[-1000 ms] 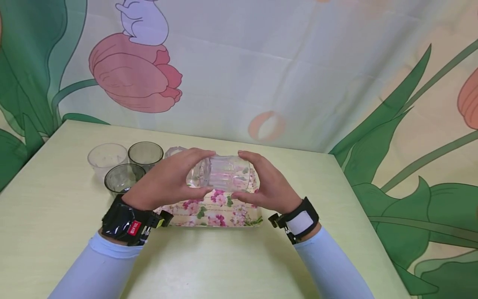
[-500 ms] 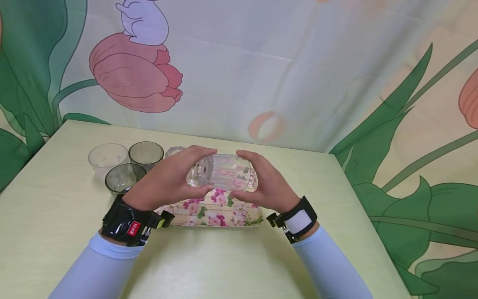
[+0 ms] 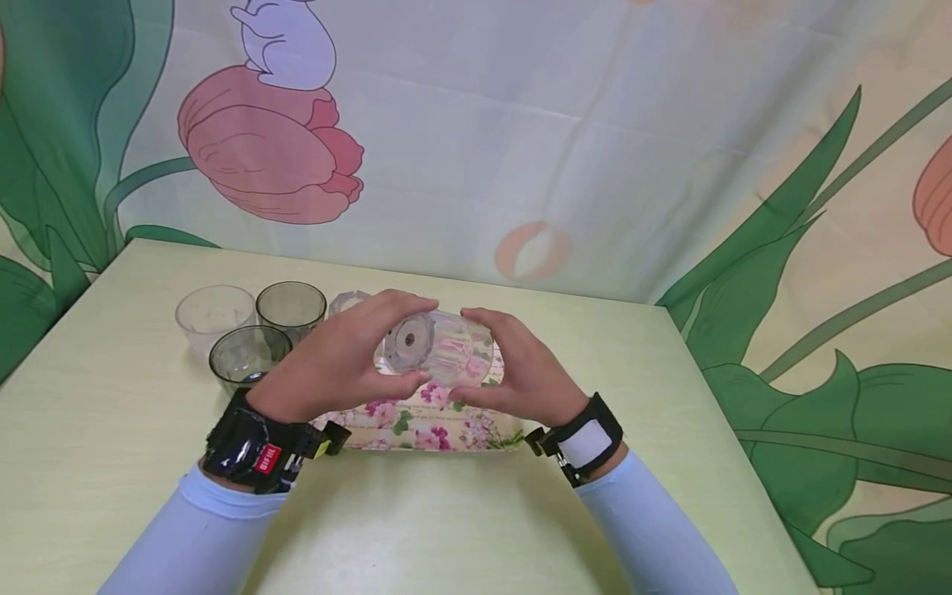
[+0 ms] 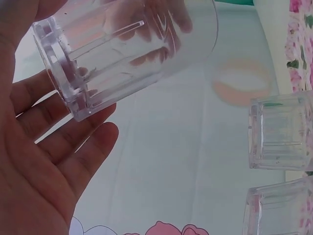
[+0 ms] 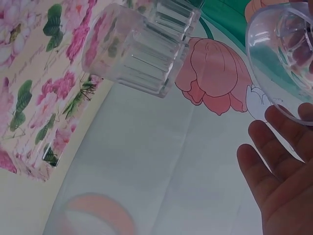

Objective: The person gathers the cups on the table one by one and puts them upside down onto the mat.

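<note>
A clear, ribbed drinking glass (image 3: pixel 449 351) lies sideways in the air over a floral tray (image 3: pixel 416 431), held between both hands. My left hand (image 3: pixel 327 359) grips it round its thick base end, thumb below and fingers above. At the wider mouth end, my right hand (image 3: pixel 531 372) holds the glass with thumb and fingers spread round the rim. The base faces left and toward me. In the left wrist view, two similar glasses, an upper one (image 4: pixel 279 134) and a lower one (image 4: pixel 279 210), stand upside down on the tray.
Left of the tray stand a clear cup (image 3: pixel 216 314), a smoky grey cup (image 3: pixel 290 304) behind, and another dark cup (image 3: pixel 241 355) close to my left wrist. A printed curtain (image 3: pixel 476 165) hangs behind the pale table (image 3: pixel 416 529).
The held glass has turned so its base faces more toward me and its mouth end points away. My right hand has shifted slightly left. The cups and tray have not moved.
</note>
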Tool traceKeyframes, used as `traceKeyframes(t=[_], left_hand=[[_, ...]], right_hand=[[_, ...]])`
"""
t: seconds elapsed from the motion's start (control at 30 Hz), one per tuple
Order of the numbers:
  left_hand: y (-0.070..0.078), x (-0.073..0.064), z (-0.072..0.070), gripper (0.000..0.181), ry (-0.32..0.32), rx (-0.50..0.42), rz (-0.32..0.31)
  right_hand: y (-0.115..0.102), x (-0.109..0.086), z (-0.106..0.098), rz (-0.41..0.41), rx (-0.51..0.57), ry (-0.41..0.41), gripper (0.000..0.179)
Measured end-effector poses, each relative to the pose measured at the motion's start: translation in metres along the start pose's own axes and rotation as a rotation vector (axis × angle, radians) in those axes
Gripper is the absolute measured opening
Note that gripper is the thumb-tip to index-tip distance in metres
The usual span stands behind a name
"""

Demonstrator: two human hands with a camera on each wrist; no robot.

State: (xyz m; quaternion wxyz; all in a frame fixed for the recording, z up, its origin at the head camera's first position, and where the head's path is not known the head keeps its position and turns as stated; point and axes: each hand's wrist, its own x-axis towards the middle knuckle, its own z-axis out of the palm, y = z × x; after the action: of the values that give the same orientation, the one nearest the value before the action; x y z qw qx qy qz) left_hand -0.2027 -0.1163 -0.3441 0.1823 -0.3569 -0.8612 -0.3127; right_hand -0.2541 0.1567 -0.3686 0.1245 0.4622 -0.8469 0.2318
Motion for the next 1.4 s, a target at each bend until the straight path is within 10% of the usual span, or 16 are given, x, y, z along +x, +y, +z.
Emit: traceKeyframes(t=[0.7, 1.13, 1.4], left_hand=[[0.004, 0.001, 0.001, 0.069, 0.021, 0.026, 0.051], [0.004, 0.002, -0.001, 0.068, 0.001, 0.037, 0.014], [0.003, 0.002, -0.001, 0.068, 0.003, 0.054, 0.011]], right_hand=[[-0.006, 0.001, 0.001, -0.025, -0.044, -0.036, 0.094], [-0.011, 0.002, -0.030, -0.125, -0.006, 0.171, 0.053], [-0.018, 0.001, -0.040, -0.101, 0.001, 0.227, 0.057]])
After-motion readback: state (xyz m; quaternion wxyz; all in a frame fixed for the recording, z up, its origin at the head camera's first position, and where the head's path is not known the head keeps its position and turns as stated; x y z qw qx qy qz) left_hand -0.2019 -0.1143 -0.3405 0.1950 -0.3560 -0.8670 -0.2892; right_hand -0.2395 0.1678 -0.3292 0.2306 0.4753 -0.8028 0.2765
